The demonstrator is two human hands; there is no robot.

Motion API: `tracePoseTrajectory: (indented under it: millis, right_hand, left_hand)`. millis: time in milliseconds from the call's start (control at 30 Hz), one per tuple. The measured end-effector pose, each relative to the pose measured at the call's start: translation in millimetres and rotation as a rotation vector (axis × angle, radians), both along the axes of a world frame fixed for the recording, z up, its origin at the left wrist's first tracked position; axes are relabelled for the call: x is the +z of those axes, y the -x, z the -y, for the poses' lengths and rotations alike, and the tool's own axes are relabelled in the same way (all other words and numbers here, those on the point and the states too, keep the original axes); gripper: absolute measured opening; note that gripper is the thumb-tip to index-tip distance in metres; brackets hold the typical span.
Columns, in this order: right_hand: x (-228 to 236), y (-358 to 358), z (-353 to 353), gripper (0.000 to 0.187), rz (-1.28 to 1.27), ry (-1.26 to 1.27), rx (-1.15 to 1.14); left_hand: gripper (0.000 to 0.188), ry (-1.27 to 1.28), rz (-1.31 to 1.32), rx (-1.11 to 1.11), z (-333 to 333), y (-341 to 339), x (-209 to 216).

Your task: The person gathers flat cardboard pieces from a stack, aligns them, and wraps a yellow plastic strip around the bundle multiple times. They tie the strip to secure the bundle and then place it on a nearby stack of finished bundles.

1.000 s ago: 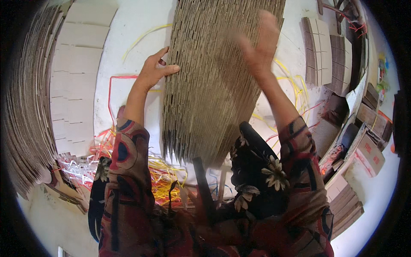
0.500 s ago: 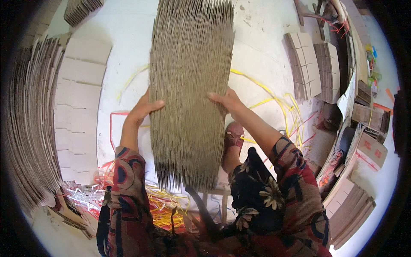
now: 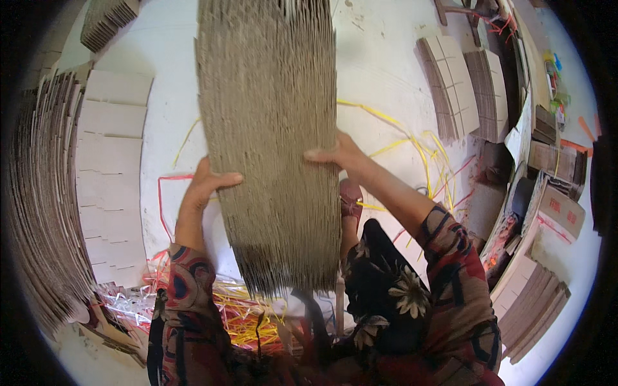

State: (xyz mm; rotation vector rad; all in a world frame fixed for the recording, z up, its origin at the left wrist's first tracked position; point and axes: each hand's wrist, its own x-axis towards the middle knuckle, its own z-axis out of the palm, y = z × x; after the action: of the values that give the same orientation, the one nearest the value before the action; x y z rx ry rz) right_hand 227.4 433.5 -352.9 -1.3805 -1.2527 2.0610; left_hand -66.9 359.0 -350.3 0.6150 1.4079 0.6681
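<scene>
A long stack of brown cardboard sheets (image 3: pixel 270 128) stretches away from me, with its many thin edges facing up. Its far end runs past the top of the view, and the near end lies just before my legs. My left hand (image 3: pixel 209 183) grips its left side, thumb on top and the other fingers out of sight along the flank. On the opposite side my right hand (image 3: pixel 338 153) clasps it in the same way, a little farther from me.
Yellow straps (image 3: pixel 418 148) lie on the white floor at the right, a red strap (image 3: pixel 166 206) at the left. Cardboard stacks (image 3: pixel 112 174) line the left; more stacks (image 3: pixel 450 83) stand at the far right. Tangled plastic strapping (image 3: pixel 248 315) is heaped near my legs.
The stack's far end has swung to the left, so it now lies tilted. My left hand has come nearer to me along with it; my right hand still grips its side.
</scene>
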Motion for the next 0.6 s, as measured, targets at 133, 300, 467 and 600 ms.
tracePoseTrajectory:
  millis: [133, 300, 467, 600]
  right_hand:
    - [38, 10, -24, 0.07, -0.065, -0.207, 0.037]
    - [117, 33, -64, 0.056, -0.118, -0.556, 0.026]
    - [213, 51, -96, 0.085, -0.228, -0.75, -0.076]
    - [240, 44, -127, 0.082, -0.257, -0.933, -0.084]
  left_hand:
    - [0.081, -0.1, -0.114, 0.075, -10, 21, 36]
    - [0.089, -0.424, -0.3, 0.132, -42, 53, 103]
    - [0.074, -0.896, -0.636, 0.123, -89, 78, 158]
    - [0.071, -0.996, -0.696, 0.126, -129, 95, 191]
